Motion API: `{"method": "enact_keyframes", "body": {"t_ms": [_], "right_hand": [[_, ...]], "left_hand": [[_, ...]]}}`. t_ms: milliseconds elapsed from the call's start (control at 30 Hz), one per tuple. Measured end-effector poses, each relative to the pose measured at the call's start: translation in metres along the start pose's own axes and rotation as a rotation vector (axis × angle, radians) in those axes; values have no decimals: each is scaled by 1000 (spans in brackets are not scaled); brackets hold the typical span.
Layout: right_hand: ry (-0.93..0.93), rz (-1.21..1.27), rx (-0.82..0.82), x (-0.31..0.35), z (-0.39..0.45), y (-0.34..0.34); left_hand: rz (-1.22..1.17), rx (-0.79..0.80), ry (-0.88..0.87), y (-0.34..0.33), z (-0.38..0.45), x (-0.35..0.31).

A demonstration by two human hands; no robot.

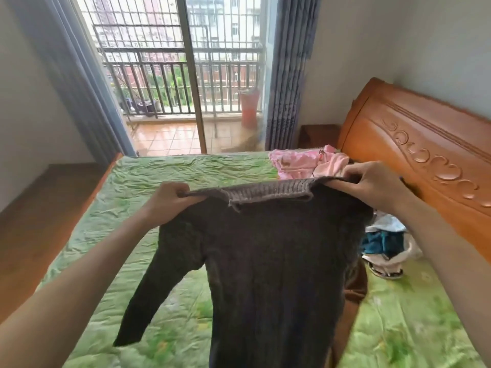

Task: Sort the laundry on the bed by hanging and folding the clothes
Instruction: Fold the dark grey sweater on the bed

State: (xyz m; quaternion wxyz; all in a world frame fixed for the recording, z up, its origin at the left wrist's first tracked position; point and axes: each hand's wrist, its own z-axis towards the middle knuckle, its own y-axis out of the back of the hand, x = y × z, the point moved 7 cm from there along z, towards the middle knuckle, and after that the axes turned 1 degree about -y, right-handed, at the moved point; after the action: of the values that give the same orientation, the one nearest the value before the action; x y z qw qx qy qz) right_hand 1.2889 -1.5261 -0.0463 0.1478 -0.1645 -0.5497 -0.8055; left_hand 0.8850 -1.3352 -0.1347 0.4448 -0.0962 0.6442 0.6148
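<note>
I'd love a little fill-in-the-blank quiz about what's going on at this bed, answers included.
1. Both hands hold up a dark ____ by its shoulders.
2. The bed sheet is mostly ____ in colour.
3. The pink clothes lie near the carved ____ headboard.
4. The left hand grips the garment's ____ shoulder.

Missing words: sweater; green; wooden; left. The right hand grips the other shoulder.

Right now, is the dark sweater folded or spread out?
Spread out. The left hand and right hand hold the sweater up by its shoulders, body and one sleeve hanging over the bed.
</note>
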Motion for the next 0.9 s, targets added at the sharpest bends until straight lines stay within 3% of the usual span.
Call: {"method": "enact_keyframes", "body": {"t_ms": [200, 300, 400, 467, 533, 633, 733, 900], "right_hand": [[54, 175, 135, 10, 29, -64], [108, 158, 113, 40, 55, -75], [171, 82, -18, 74, 78, -68], [199, -23, -192, 94, 87, -58], [199, -137, -357, 112, 85, -51], [219, -253, -456, 130, 66, -61], [141, -294, -461, 134, 44, -88], [-47, -136, -308, 130, 18, -149]], "left_hand": [[127, -46, 26, 40, -29, 14], [179, -120, 48, 76, -32, 22], [305, -267, 92, 119, -30, 32], [375, -424, 120, 143, -31, 40], [344, -530, 98, 155, -31, 47], [254, -583, 48, 161, -29, 63], [245, -496, 14, 153, -30, 93], [50, -111, -66, 120, -35, 142]]}}
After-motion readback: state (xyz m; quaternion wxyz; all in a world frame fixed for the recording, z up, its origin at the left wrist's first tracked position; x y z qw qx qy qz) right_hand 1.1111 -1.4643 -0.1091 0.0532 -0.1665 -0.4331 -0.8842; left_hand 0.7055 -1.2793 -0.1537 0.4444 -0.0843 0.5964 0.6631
